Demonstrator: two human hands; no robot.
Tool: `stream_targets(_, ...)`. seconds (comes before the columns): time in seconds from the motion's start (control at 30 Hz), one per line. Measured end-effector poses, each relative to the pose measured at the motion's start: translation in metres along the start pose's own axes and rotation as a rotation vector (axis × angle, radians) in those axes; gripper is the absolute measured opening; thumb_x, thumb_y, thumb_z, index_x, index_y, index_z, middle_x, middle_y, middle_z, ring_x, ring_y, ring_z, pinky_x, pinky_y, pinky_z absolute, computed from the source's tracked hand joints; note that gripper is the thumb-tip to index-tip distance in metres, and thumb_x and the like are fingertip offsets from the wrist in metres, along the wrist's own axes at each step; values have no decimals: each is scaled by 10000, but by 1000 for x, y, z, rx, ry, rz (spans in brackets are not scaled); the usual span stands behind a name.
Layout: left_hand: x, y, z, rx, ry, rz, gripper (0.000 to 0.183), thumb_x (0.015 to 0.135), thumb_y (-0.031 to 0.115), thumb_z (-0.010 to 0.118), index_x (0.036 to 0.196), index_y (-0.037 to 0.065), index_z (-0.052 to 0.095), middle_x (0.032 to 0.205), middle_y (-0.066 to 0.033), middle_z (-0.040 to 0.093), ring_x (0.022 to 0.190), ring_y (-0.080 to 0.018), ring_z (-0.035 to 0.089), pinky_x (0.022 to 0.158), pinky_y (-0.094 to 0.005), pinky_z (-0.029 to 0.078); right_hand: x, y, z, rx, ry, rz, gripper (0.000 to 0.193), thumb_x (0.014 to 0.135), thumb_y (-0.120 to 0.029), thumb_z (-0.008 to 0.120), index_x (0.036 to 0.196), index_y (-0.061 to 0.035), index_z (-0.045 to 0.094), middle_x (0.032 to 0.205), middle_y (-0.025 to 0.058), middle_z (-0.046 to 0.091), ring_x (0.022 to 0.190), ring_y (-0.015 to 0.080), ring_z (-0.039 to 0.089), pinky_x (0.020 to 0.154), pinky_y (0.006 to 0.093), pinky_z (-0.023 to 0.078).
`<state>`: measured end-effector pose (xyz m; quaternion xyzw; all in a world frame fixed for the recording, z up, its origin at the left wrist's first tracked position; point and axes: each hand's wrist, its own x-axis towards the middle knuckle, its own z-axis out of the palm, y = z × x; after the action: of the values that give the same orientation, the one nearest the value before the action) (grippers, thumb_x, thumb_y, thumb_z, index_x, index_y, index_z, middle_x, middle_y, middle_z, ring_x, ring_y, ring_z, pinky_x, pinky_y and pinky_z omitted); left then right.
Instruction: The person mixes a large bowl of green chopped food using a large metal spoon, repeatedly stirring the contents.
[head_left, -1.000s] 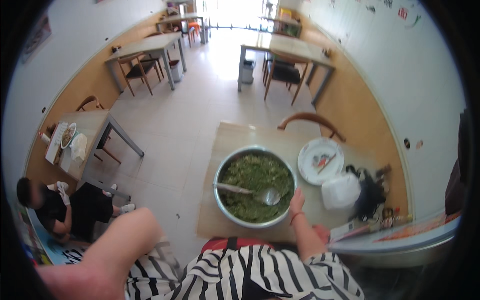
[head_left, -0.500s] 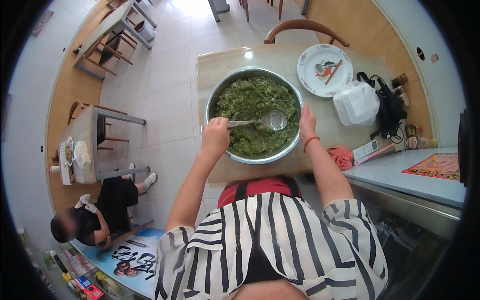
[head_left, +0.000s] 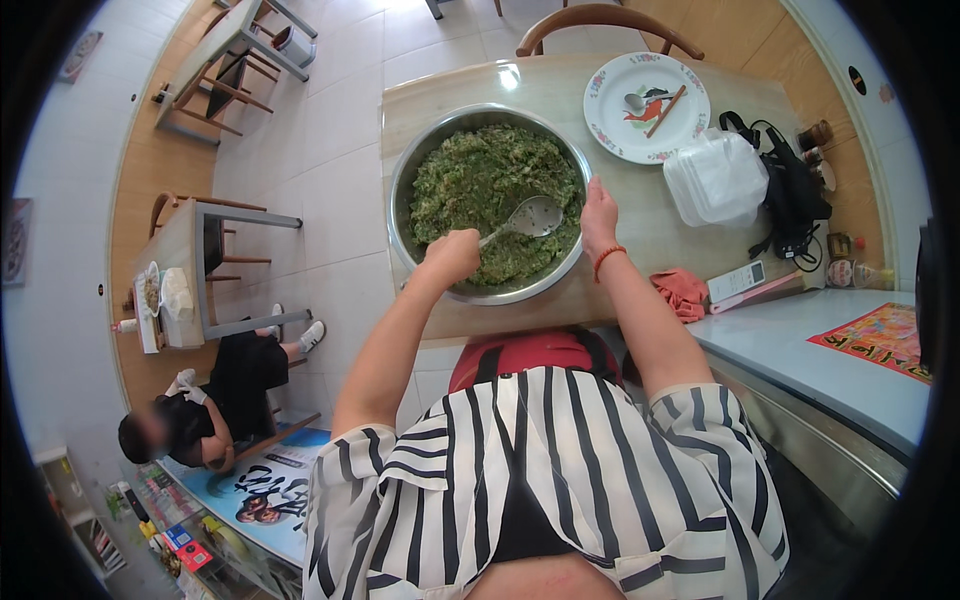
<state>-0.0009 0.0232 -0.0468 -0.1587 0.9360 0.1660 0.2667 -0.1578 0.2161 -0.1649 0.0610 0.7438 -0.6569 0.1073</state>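
Observation:
A wide stainless steel bowl (head_left: 399, 222) stands on the table, filled with a chopped green mixture (head_left: 475, 165) that looks like minced vegetable filling. Over its near left rim, my left hand (head_left: 452, 256) is closed around the handle of a slotted metal spoon (head_left: 537, 216). The spoon's perforated head rests on the mixture, right of the middle. Against the bowl's right side, my right hand (head_left: 600, 218) grips the rim, fingers together and pointing away from me. Part of that grip is hidden.
Behind the bowl's right side lies a flowered plate (head_left: 615, 135) with a small spoon and a brown stick. White plastic containers (head_left: 716, 178), a black bag (head_left: 795, 205) and a coral cloth (head_left: 680, 294) are to the right. A wooden chair (head_left: 610, 16) stands behind; a person (head_left: 200, 425) sits at left.
My left hand has come nearer to me, so the spoon handle now slants toward the near left rim. The whole view has shifted slightly. My right hand stays at the bowl's right side.

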Motion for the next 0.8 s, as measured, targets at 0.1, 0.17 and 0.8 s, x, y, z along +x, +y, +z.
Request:
stream_targets(0.1, -13, 6, -3, 21, 68, -28, 151, 821, 108, 496, 923, 44, 588, 908, -214, 653, 841, -385, 640, 729, -479, 505, -2, -5, 2, 32, 17, -4, 536, 966, -422, 435, 1006, 87, 598, 804, 48, 572, 736, 136, 476, 712, 283, 419)
stream_targets(0.17, -27, 8, -16, 57, 178, -65, 136, 838, 134, 502, 919, 57, 578, 885, -193, 653, 815, -388, 639, 701, -485, 504, -3, -5, 4, 34, 33, -6, 545, 965, -429, 434, 1015, 89, 599, 819, 58, 584, 750, 145, 487, 727, 295, 423)
stream_targets(0.8, 34, -11, -44, 446, 439, 183, 89, 843, 87, 477, 887, 45, 541, 737, -139, 632, 671, -306, 658, 562, -398, 529, -10, -12, -5, -12, -20, 26, 529, 972, -401, 431, 1109, 84, 590, 978, 96, 632, 875, 139, 530, 819, 284, 425)
